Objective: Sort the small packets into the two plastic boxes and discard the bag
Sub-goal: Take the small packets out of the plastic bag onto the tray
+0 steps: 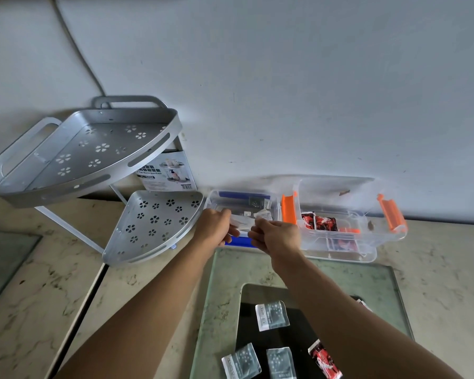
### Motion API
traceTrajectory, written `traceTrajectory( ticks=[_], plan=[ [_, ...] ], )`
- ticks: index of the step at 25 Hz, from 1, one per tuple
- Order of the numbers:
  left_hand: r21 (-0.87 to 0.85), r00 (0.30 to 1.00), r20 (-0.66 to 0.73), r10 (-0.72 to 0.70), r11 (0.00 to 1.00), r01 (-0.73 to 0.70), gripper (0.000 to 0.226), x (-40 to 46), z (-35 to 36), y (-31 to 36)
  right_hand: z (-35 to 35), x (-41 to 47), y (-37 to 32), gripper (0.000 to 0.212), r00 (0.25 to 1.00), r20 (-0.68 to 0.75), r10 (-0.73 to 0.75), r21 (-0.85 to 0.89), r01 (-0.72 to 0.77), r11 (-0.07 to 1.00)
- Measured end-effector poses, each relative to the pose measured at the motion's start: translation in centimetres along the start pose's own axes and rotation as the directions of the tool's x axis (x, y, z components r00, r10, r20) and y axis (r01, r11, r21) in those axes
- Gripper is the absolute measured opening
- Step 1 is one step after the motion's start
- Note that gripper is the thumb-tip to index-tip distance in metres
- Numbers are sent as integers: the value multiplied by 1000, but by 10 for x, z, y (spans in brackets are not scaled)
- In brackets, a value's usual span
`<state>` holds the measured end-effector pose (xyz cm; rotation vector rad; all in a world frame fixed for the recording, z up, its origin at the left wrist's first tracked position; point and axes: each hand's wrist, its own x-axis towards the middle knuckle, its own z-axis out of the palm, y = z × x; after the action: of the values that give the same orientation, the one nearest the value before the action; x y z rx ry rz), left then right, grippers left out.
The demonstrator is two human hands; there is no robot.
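I've got both hands, left hand (215,227) and right hand (274,236), pinching one pale packet (242,223) crosswise, right above the blue-latched box (268,199).

Head view, steeply down, close overhead.

Both bare forearms reach forward from the near edge of the bench toward its far edge by the wall, converging as they go. The left hand (215,227) is seen from the back, knuckles up, its fingers curled and its thumb and fingertips pinched together at the right side of the grip. The right hand (275,236) sits just beside it, also knuckles up, fingers folded in and thumb pressed against the forefinger. The two grips nearly touch, pinching the same small pale thing between them. Both wrists are straight and level.
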<state>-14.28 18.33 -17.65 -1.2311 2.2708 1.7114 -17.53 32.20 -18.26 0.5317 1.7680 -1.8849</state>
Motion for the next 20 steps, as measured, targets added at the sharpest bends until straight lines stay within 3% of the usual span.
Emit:
traceTrajectory(
  ticks=[6, 11, 20],
  plan=[
    [-32, 1000, -16, 20, 999, -20, 29, -20, -9, -2, -9, -20, 2, 16, 996, 79, -35, -18, 37, 999],
    [-170, 999, -32, 22, 985, -27, 21, -50, -18, -8, -21, -52, 4, 12, 982, 173, -69, -9, 71, 997],
    [-414, 992, 117, 55, 910, -1, 13, -120, -23, -28, -53, -90, 11, 3, 958, 240, -154, -163, 196, 967]
  ],
)
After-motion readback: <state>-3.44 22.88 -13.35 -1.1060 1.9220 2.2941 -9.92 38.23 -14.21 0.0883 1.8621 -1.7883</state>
